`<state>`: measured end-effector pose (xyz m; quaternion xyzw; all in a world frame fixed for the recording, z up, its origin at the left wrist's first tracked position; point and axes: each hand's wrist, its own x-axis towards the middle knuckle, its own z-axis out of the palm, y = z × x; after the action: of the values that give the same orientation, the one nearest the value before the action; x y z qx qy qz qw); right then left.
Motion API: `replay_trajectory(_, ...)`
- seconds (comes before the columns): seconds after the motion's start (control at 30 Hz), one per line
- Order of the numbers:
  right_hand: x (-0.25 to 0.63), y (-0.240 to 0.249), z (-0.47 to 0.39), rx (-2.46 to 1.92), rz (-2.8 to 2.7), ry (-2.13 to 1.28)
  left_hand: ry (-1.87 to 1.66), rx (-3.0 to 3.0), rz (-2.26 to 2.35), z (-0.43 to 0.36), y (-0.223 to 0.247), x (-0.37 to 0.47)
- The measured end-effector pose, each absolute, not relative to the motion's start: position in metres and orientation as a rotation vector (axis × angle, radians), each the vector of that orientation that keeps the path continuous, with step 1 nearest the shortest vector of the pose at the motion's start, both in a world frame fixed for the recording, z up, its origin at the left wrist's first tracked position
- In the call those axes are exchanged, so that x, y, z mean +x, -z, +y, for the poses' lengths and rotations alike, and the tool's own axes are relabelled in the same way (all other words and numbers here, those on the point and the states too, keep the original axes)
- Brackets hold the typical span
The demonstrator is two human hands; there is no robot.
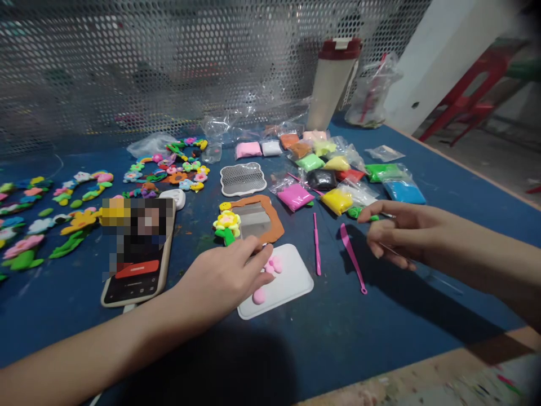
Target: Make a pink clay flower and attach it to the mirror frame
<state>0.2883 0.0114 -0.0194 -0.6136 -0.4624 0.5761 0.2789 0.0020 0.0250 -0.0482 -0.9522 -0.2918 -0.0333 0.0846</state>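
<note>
My left hand [230,270] reaches over a small white board [291,285], thumb and forefinger apart beside pink clay petals [274,264]. Its fingertips partly cover the petals; contact is unclear. A round pink clay lump [258,296] lies below the thumb. Just beyond this hand is a mirror [253,219] edged in brown clay, with a yellow clay flower [227,221] on its left side. My right hand [397,234] hovers at the right, fingers loosely bent and apart, near green clay [355,212]. Two pink modelling tools [316,245] [353,259] lie between the hands.
A phone [143,254] and a white earbud case [173,198] lie left. Clay-decorated frames [80,220] spread farther left. Bagged coloured clay [338,200], a white-framed mirror [243,179] and a tall tumbler [333,84] stand beyond, before a perforated metal panel [147,67].
</note>
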Motion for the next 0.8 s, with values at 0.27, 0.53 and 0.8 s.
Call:
replay_trajectory(0.27,0.276,0.014,0.015,-1.397,-1.134,-1.389,0.166,-2.898,-0.926,0.026,0.046,-0.001)
replay_trajectory(0.53,0.226,0.007,0.028,-0.919,-1.282,-1.366,0.845,-3.378,-1.955,0.022,0.026,0.004)
replay_trajectory(0.8,0.207,0.026,0.039,-0.807,-1.303,-1.383,1.303,-3.360,-2.625,0.026,0.021,0.015)
